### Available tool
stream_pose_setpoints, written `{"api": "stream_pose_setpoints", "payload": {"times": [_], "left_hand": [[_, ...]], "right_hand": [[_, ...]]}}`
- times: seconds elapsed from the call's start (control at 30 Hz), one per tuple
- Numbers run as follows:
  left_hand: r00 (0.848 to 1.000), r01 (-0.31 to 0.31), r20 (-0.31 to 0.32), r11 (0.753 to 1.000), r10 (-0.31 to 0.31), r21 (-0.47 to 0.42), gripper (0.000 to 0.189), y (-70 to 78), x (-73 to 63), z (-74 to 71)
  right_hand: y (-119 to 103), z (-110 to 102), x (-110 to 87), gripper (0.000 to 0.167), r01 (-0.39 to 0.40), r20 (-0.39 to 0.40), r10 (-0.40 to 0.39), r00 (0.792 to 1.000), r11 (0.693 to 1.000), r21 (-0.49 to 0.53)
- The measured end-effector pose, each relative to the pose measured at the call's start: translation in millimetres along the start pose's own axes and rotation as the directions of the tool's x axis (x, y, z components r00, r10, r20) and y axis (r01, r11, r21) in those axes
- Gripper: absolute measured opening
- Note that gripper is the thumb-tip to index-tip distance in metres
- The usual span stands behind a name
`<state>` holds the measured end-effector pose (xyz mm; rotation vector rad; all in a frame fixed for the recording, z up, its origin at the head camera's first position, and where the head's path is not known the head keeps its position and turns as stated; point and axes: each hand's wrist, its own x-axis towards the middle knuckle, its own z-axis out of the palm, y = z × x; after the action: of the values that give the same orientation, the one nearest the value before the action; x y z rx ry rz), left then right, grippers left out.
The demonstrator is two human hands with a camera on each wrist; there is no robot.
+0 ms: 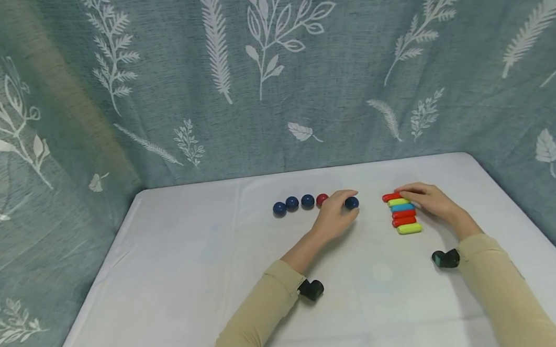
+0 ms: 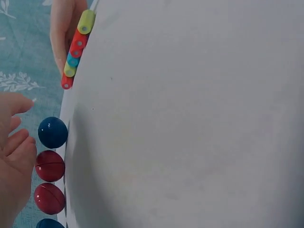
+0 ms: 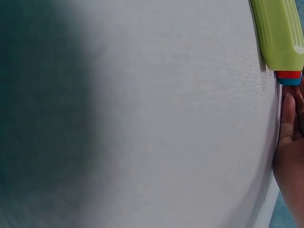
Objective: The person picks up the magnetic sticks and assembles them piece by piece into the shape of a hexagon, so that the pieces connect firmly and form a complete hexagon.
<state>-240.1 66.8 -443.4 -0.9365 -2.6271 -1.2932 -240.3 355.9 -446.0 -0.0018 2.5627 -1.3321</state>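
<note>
My left hand (image 1: 334, 215) is beside a shiny blue ball (image 1: 352, 202), thumb and fingers spread around its sides. In the left wrist view a gap shows between the hand and this blue ball (image 2: 52, 132). It ends a row of balls with a red ball (image 1: 322, 199) and several more blue ones; another red ball (image 2: 50, 166) is behind the hand in the head view. At the far end of a column of short plastic sticks, my right hand (image 1: 428, 199) pinches the right end of a red stick (image 1: 391, 197), partly hidden by the fingertips.
Below the red stick lie a yellow-green stick (image 1: 399, 202), a blue stick (image 1: 402, 208) and several others, side by side. All rest on a white cloth-covered table (image 1: 193, 272). A leaf-patterned green curtain (image 1: 238, 133) hangs behind it and along both sides.
</note>
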Motion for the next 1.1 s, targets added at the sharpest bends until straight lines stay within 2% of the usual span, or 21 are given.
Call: {"api": "stream_pose_setpoints", "payload": {"times": [0.2,0.47,0.63,0.83,1.1], "left_hand": [[0.997,-0.019,0.074,0.998,0.014,0.061,0.041,-2.0,2.9,-2.2],[0.984,-0.101,0.164,0.979,0.072,0.176,0.035,-4.6,2.8,-2.9],[0.973,-0.103,0.225,0.967,0.049,0.233,0.035,-5.2,1.2,-3.8],[0.971,-0.077,0.237,0.974,0.025,0.214,0.038,-6.6,-1.8,-3.6],[0.967,-0.014,0.255,0.994,-0.016,0.113,0.04,-7.2,-7.2,-5.7]], "right_hand": [[-2.8,2.8,-0.1,0.058,0.012,-0.005,-0.012,1.0,1.0,0.023],[-4.6,3.5,1.2,0.056,-0.006,-0.014,0.006,1.0,1.0,0.015],[-3.3,2.9,-0.1,0.057,-0.002,-0.013,0.002,1.0,0.999,0.04],[-0.9,1.1,-0.9,0.06,0.008,-0.014,-0.008,1.0,1.0,0.025],[1.6,-0.1,-1.0,0.06,0.003,-0.006,-0.003,1.0,1.0,0.019]]}}
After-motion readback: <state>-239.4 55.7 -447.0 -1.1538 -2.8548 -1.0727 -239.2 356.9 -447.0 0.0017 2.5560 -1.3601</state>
